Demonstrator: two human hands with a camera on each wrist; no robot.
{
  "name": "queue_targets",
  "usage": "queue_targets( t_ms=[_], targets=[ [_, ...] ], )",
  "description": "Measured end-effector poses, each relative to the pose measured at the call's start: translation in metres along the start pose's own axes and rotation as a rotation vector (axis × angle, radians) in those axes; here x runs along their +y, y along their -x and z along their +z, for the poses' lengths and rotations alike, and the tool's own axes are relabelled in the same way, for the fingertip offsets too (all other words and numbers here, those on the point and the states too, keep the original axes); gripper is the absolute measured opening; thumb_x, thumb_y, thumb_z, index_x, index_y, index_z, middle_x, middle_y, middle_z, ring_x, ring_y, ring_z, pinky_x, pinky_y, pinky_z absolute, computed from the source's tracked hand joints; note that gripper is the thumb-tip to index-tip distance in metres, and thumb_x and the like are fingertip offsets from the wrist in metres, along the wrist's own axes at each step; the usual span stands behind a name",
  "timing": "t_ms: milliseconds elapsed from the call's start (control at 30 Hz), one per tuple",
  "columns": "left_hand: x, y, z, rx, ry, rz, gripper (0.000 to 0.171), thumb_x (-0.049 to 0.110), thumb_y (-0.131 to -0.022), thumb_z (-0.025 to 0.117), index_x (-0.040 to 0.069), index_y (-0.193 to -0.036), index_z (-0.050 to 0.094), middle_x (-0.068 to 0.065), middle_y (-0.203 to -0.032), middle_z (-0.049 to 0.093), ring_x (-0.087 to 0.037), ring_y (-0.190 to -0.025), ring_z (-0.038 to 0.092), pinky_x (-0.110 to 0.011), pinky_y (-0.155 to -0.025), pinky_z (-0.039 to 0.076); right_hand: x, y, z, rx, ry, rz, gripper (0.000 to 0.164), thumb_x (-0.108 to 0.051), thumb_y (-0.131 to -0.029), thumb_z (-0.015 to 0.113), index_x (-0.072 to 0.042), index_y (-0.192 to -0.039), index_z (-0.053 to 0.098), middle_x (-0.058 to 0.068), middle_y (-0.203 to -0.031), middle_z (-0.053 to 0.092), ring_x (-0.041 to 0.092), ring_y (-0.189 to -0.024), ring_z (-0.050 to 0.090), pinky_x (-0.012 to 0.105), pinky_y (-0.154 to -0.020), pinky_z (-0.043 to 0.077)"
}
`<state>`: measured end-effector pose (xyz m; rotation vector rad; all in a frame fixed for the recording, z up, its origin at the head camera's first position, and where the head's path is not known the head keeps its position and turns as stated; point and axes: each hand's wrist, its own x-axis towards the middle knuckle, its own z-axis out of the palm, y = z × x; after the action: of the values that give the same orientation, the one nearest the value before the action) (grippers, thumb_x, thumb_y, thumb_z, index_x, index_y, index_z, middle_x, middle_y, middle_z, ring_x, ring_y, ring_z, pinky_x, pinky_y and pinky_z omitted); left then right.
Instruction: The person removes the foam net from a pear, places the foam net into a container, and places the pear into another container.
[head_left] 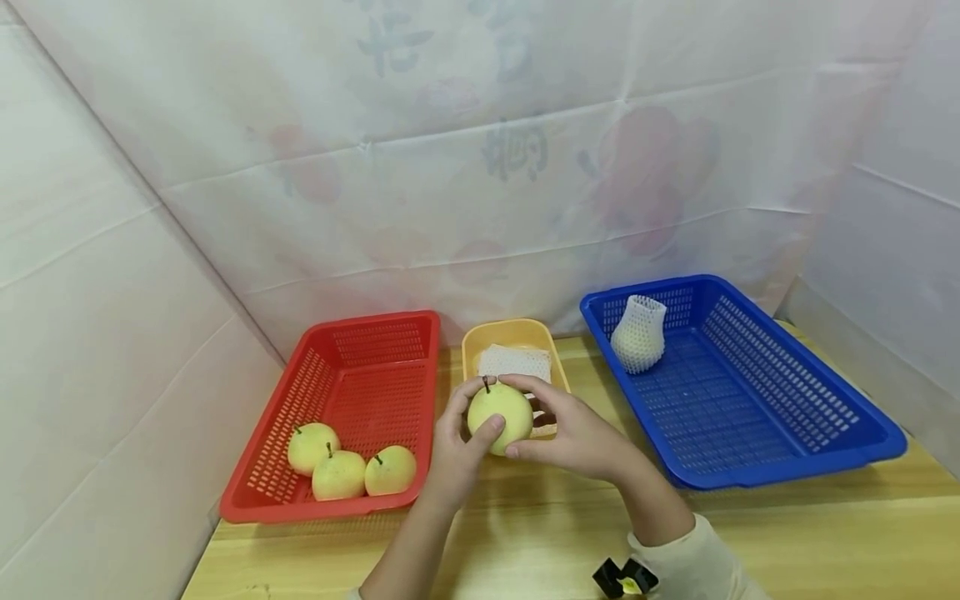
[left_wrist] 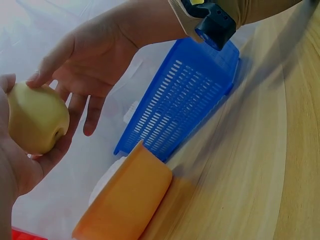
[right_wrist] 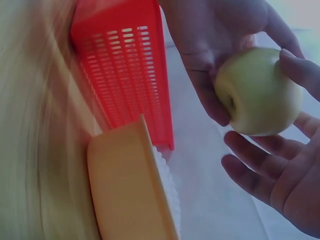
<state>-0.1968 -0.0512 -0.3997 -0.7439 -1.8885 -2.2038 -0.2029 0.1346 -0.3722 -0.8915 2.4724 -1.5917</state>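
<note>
A yellow-green pear (head_left: 501, 417) is held up between both hands over the front of the small yellow basket, its stem pointing up in the head view. My left hand (head_left: 459, 450) grips it from the left, thumb across its front. From the other side my right hand (head_left: 573, 433) holds it between thumb and index finger, the other fingers behind. In the left wrist view the pear (left_wrist: 37, 118) shows its dimpled bottom end. The right wrist view has the pear (right_wrist: 260, 92) between the palm of one hand and the fingertips of the other.
A red basket (head_left: 382, 392) at left holds several pears (head_left: 339, 475) near its front. White foam nets (head_left: 513, 362) lie in the yellow basket (head_left: 508, 323). The blue basket (head_left: 735, 400) at right contains a pear in a foam net (head_left: 639, 335). A white cloth hangs behind.
</note>
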Motion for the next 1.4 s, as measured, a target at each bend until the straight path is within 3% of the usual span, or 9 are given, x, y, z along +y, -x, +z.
queue_targets(
  t_ms=[233, 467, 833, 967, 1167, 1400],
  targets=[
    [0.001, 0.002, -0.001, -0.017, -0.049, -0.036, 0.044, 0.011, -0.092, 0.057, 0.008, -0.134, 0.045, -0.013, -0.139, 0.040, -0.022, -0.119, 0.049, -0.029, -0.091, 0.050, 0.000, 0.000, 0.002, 0.076, 0.057, -0.042, 0.071, -0.040, -0.076, 0.077, -0.032, -0.137, 0.043, -0.011, -0.126, 0.053, 0.016, -0.099, 0.058, 0.031, -0.082, 0.053],
    [0.003, 0.002, 0.000, 0.027, -0.115, -0.073, 0.049, 0.014, -0.090, 0.060, 0.015, -0.137, 0.044, -0.004, -0.140, 0.041, -0.023, -0.123, 0.044, -0.033, -0.091, 0.051, -0.001, 0.000, 0.002, 0.171, 0.136, -0.087, 0.071, -0.042, -0.072, 0.080, -0.026, -0.134, 0.049, -0.010, -0.130, 0.053, 0.011, -0.098, 0.059, 0.031, -0.079, 0.053],
    [0.014, 0.002, -0.001, 0.082, -0.115, -0.140, 0.053, 0.013, -0.087, 0.067, 0.014, -0.135, 0.045, -0.004, -0.137, 0.046, -0.023, -0.121, 0.046, -0.031, -0.093, 0.050, -0.005, -0.003, 0.003, 0.170, 0.212, -0.113, 0.069, -0.047, -0.074, 0.076, -0.030, -0.134, 0.049, -0.011, -0.128, 0.052, 0.009, -0.103, 0.056, 0.031, -0.076, 0.054],
    [0.017, 0.001, -0.003, 0.086, -0.113, -0.113, 0.051, 0.011, -0.088, 0.066, 0.012, -0.134, 0.046, -0.005, -0.137, 0.047, -0.023, -0.122, 0.048, -0.031, -0.091, 0.051, -0.005, -0.004, 0.003, 0.141, 0.171, -0.115, 0.065, -0.043, -0.079, 0.073, -0.030, -0.136, 0.046, -0.009, -0.131, 0.050, 0.011, -0.106, 0.056, 0.030, -0.078, 0.055],
    [0.017, -0.002, -0.009, 0.087, -0.090, -0.097, 0.050, 0.012, -0.089, 0.064, 0.016, -0.134, 0.045, -0.010, -0.135, 0.050, -0.021, -0.124, 0.048, -0.031, -0.091, 0.051, -0.005, -0.005, 0.007, 0.113, 0.002, -0.097, 0.059, -0.027, -0.085, 0.070, -0.029, -0.137, 0.044, -0.004, -0.136, 0.047, 0.017, -0.109, 0.058, 0.030, -0.088, 0.053],
    [0.021, -0.005, -0.017, 0.063, -0.146, -0.111, 0.050, 0.019, -0.090, 0.064, 0.016, -0.135, 0.043, -0.005, -0.136, 0.049, -0.021, -0.121, 0.049, -0.032, -0.090, 0.051, -0.019, -0.011, 0.020, 0.195, -0.126, -0.019, 0.061, -0.009, -0.080, 0.074, -0.017, -0.134, 0.047, 0.003, -0.134, 0.047, 0.028, -0.113, 0.053, 0.038, -0.090, 0.052]
  ],
)
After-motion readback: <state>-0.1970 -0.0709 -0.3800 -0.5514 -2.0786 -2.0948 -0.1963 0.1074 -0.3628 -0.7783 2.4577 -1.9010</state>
